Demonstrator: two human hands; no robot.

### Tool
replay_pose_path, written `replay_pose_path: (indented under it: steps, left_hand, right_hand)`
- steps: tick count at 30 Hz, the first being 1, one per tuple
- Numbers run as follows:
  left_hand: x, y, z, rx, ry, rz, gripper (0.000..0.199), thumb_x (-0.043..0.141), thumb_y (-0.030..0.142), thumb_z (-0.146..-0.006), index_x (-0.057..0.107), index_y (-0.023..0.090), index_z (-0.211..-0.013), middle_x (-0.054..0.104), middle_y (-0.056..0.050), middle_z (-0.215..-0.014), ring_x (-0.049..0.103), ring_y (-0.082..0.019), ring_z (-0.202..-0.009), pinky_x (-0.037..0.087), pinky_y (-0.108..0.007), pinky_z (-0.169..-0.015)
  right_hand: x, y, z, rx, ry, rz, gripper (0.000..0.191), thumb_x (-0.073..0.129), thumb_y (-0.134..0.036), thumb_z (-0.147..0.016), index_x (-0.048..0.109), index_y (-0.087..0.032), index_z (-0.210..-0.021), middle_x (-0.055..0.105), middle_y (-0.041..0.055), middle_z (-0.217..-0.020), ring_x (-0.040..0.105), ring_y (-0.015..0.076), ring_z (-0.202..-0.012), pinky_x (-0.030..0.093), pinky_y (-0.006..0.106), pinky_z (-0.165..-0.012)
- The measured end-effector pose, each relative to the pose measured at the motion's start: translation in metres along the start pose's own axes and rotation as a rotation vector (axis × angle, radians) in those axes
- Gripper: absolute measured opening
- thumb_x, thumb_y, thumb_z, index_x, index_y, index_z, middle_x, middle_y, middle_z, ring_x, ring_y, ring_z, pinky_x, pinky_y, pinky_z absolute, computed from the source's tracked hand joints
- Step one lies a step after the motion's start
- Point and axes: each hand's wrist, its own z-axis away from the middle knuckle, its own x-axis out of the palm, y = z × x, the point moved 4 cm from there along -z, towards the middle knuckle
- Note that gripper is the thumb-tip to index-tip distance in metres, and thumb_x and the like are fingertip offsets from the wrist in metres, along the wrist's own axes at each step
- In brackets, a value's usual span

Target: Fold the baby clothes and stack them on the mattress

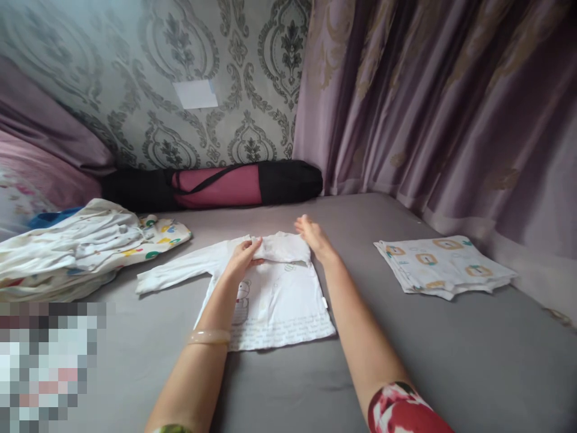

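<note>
A small white long-sleeved baby shirt [288, 300] lies flat on the grey bed sheet, with a bear drawing on its front and rows of print along the hem. Its left sleeve stretches out to the side, while the other sleeve [286, 248] is folded across the chest. My left hand [244, 255] holds the end of that folded sleeve between thumb and fingers. At the shirt's right shoulder is my right hand [313, 236], open with its fingers extended, gripping nothing. Whether its edge touches the cloth I cannot tell.
A folded patterned white garment [444, 264] lies to the right on the sheet [451, 355]. Crumpled clothes [90, 246] are heaped at left. A long black and dark-pink bag [220, 185] rests along the wall; purple curtains [383, 90] hang at right. The lower left corner is pixelated.
</note>
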Motion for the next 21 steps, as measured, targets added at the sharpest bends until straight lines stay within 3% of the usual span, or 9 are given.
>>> replay_pose_path:
  steps: [3, 5, 7, 10, 14, 17, 21]
  left_hand:
    - [-0.004, 0.001, 0.002, 0.034, 0.129, -0.029, 0.040, 0.078, 0.030, -0.068, 0.058, 0.012, -0.098, 0.063, -0.009, -0.095, 0.063, -0.020, -0.089, 0.056, -0.026, -0.066]
    - [-0.006, 0.002, 0.002, 0.055, 0.160, -0.052, 0.029, 0.074, 0.025, -0.067, 0.059, 0.014, -0.090, 0.062, -0.004, -0.083, 0.062, -0.016, -0.078, 0.053, -0.024, -0.060]
    - [-0.008, 0.005, 0.002, 0.096, 0.182, -0.093, 0.019, 0.067, 0.024, -0.065, 0.059, 0.015, -0.080, 0.058, 0.001, -0.070, 0.058, -0.013, -0.065, 0.047, -0.020, -0.054]
    - [-0.012, 0.008, 0.003, 0.154, 0.204, -0.143, 0.014, 0.061, 0.025, -0.060, 0.057, 0.016, -0.069, 0.051, 0.006, -0.056, 0.049, -0.009, -0.052, 0.038, -0.018, -0.048]
    - [-0.013, 0.008, 0.004, 0.248, 0.170, -0.157, 0.016, 0.060, 0.029, -0.058, 0.055, 0.017, -0.066, 0.047, 0.007, -0.052, 0.045, -0.009, -0.050, 0.034, -0.019, -0.050]
    - [-0.016, 0.006, 0.002, 0.287, 0.183, -0.207, 0.018, 0.059, 0.031, -0.060, 0.057, 0.017, -0.069, 0.049, 0.006, -0.053, 0.046, -0.010, -0.051, 0.034, -0.020, -0.051]
    - [-0.023, 0.000, -0.006, 0.282, 0.239, -0.370, 0.022, 0.058, 0.033, -0.068, 0.061, 0.015, -0.081, 0.056, 0.003, -0.061, 0.051, -0.013, -0.056, 0.038, -0.023, -0.056]
  right_hand:
    - [-0.039, 0.003, -0.008, 0.057, 0.180, 0.028, 0.050, 0.028, -0.044, -0.100, 0.061, -0.011, -0.119, 0.064, 0.0166, -0.123, 0.060, 0.0195, -0.114, 0.045, 0.033, -0.095]
    - [-0.048, 0.003, -0.009, 0.048, 0.247, 0.170, 0.047, 0.028, -0.039, -0.100, 0.061, -0.012, -0.119, 0.064, 0.0160, -0.123, 0.059, 0.0189, -0.115, 0.044, 0.031, -0.096]
    - [-0.040, 0.004, -0.008, 0.018, 0.238, 0.382, 0.043, 0.030, -0.033, -0.100, 0.061, -0.012, -0.119, 0.064, 0.0157, -0.122, 0.057, 0.0195, -0.117, 0.041, 0.031, -0.098]
    - [-0.006, 0.010, 0.000, -0.046, 0.111, 0.677, 0.041, 0.031, -0.026, -0.098, 0.056, -0.010, -0.129, 0.060, 0.0157, -0.129, 0.053, 0.0194, -0.123, 0.036, 0.030, -0.103]
    - [0.034, 0.024, 0.014, -0.140, -0.074, 0.978, 0.049, 0.033, -0.024, -0.098, 0.041, -0.004, -0.142, 0.039, 0.0175, -0.149, 0.031, 0.0228, -0.140, 0.022, 0.033, -0.114]
    - [0.038, 0.038, 0.021, -0.114, -0.121, 1.112, 0.059, 0.031, -0.033, -0.099, 0.030, 0.001, -0.147, 0.024, 0.0193, -0.156, 0.016, 0.0280, -0.145, 0.012, 0.040, -0.117]
    - [0.028, 0.053, 0.021, -0.066, -0.112, 1.186, 0.067, 0.026, -0.044, -0.100, 0.024, 0.002, -0.149, 0.017, 0.0185, -0.158, 0.012, 0.0284, -0.146, 0.010, 0.040, -0.117]
